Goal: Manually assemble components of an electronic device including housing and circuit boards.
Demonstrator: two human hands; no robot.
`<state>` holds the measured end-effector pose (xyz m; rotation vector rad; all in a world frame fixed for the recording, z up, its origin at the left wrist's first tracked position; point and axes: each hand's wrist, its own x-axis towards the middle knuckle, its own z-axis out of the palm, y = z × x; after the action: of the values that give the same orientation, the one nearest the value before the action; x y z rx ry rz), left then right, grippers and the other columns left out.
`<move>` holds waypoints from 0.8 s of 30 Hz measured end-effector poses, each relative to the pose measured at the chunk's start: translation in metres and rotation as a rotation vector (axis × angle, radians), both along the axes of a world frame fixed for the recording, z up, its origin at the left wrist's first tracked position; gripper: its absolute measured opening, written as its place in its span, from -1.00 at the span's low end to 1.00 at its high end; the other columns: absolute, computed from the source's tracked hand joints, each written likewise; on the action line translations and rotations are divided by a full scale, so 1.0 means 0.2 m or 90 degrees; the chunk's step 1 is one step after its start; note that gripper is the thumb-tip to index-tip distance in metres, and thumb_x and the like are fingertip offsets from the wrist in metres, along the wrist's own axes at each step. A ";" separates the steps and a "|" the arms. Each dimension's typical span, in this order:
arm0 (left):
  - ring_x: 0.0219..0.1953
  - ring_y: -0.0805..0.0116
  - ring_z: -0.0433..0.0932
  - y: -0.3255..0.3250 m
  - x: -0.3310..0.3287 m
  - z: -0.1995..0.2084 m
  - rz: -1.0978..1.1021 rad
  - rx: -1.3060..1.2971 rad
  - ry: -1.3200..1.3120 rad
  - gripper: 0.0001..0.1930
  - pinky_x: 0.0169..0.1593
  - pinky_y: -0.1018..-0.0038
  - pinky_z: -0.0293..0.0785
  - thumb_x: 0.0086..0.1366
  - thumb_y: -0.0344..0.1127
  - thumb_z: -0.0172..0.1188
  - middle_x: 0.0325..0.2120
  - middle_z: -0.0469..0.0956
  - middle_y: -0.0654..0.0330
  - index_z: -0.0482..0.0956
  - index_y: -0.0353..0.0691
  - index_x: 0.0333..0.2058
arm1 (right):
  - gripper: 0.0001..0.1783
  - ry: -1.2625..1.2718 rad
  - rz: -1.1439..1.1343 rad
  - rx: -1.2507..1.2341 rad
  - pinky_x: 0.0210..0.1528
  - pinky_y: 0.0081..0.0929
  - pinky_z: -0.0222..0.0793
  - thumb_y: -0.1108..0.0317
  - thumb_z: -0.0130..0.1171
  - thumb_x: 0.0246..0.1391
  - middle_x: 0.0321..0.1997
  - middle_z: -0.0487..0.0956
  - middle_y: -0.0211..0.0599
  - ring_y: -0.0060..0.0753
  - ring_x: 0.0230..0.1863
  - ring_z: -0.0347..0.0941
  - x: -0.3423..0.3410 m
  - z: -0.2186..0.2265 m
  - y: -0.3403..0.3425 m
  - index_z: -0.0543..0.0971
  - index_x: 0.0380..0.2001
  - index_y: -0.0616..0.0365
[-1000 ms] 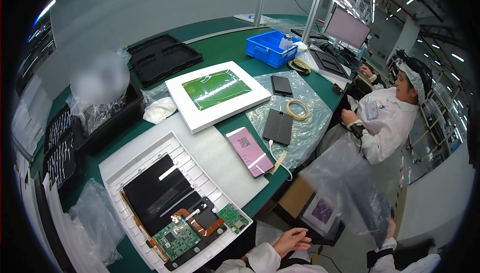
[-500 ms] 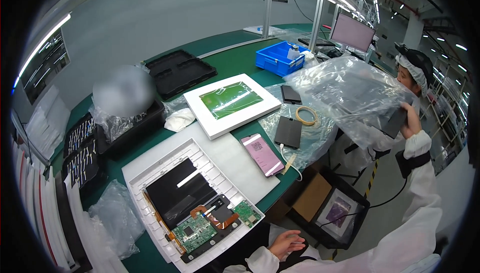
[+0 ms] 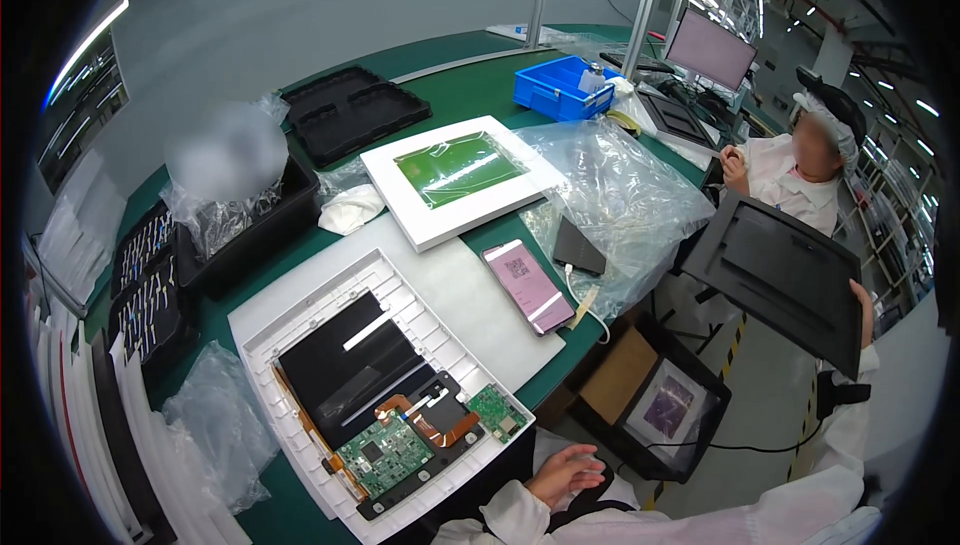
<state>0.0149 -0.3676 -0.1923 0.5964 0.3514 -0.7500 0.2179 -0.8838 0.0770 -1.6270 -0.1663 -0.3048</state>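
A blue bin [image 3: 582, 107] holding a bottle [image 3: 591, 78] stood on the green surface [image 3: 468, 97] between a black tray [image 3: 357, 129] and a monitor [image 3: 711, 48].

Relative to smartphone [image 3: 528, 286]: opened display housing [image 3: 385, 390] front-left; framed display [image 3: 460, 171] behind-left; power bank [image 3: 578, 248] right; plastic bag [image 3: 640, 185] behind-right; storage bin [image 3: 555, 100] farther behind; crate [image 3: 710, 429] right.

No words or numbers legible. Square QR-type code [image 3: 517, 268], dark on pink, upper part of phone [image 3: 545, 309] screen; phone near front edge of table [image 3: 465, 95]. Fine lines under code too small to read. Monitor [image 3: 710, 50] near table's far right corner: pale pink screen, content unreadable. Green circuit board [image 3: 385, 455] at near end of white housing [image 3: 428, 363]: markings too tiny. Yellow-and-black striped tape [image 3: 735, 345] on floor [image 3: 750, 410], beyond table's front edge.
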 end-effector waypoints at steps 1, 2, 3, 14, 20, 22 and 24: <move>-0.26 0.22 0.57 0.01 0.00 0.01 0.003 -0.006 -0.014 -0.65 -0.18 0.49 0.54 0.26 -0.38 -0.01 -0.22 0.48 -0.04 0.24 -0.25 0.02 | -0.60 0.005 0.001 -0.001 0.15 -0.51 0.18 0.23 -0.26 0.22 0.03 0.38 -0.31 -0.48 0.05 0.29 -0.07 -0.03 0.01 0.37 0.00 0.21; -0.23 0.26 0.56 0.01 0.01 0.04 -0.009 -0.010 -0.038 -0.61 -0.17 0.51 0.52 0.26 -0.35 0.03 -0.21 0.48 0.00 0.24 -0.25 0.04 | -0.60 -0.002 -0.031 0.063 0.16 -0.50 0.18 0.23 -0.26 0.22 0.05 0.36 -0.30 -0.47 0.07 0.27 -0.16 -0.05 0.04 0.34 0.02 0.21; -0.23 0.26 0.56 0.01 0.02 0.10 -0.010 -0.010 -0.035 -0.61 -0.17 0.51 0.52 0.26 -0.35 0.03 -0.21 0.48 0.00 0.24 -0.25 0.04 | -0.59 -0.010 -0.061 0.132 0.16 -0.50 0.18 0.24 -0.25 0.22 0.07 0.34 -0.30 -0.46 0.08 0.26 -0.22 -0.07 0.12 0.32 0.05 0.21; 0.13 0.15 0.25 0.06 -0.01 0.81 0.261 0.022 -0.403 -0.35 0.14 0.28 0.24 0.18 -0.50 0.10 0.09 0.20 -0.03 -0.03 -0.31 0.19 | -0.55 0.221 0.130 0.454 -0.03 -0.38 0.36 0.22 0.06 0.07 -0.08 0.47 -0.22 -0.28 -0.10 0.43 -0.28 -0.27 1.70 0.34 0.00 0.19; -0.01 0.40 0.33 0.15 -0.02 0.90 0.521 0.183 -0.329 -0.49 0.07 0.50 0.23 0.23 -0.46 0.06 -0.01 0.33 0.15 0.09 -0.33 0.12 | -0.52 0.184 0.279 0.465 0.05 -0.37 0.27 0.38 0.05 0.10 0.05 0.36 -0.31 -0.35 0.03 0.32 -0.39 -0.29 2.16 0.24 0.10 0.14; -0.02 0.40 0.34 0.19 -0.08 0.95 0.612 0.204 -0.317 -0.51 0.09 0.49 0.20 0.22 -0.48 0.06 -0.01 0.33 0.13 0.12 -0.37 0.09 | -0.52 0.229 0.381 0.462 0.05 -0.37 0.27 0.38 0.05 0.10 0.06 0.36 -0.32 -0.37 0.04 0.31 -0.39 -0.31 2.20 0.24 0.10 0.13; -0.02 0.39 0.35 0.24 -0.13 0.94 0.646 0.253 -0.351 -0.51 0.08 0.49 0.21 0.21 -0.49 0.06 -0.01 0.33 0.12 0.12 -0.39 0.08 | -0.53 0.276 0.502 0.494 0.03 -0.36 0.27 0.35 0.03 0.11 0.06 0.37 -0.35 -0.38 0.03 0.33 -0.36 -0.32 2.19 0.24 0.10 0.12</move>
<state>-0.0108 -0.3203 -0.0033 0.8547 0.2403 0.4740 0.1457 -0.4461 0.0133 -0.7344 -0.2967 0.5373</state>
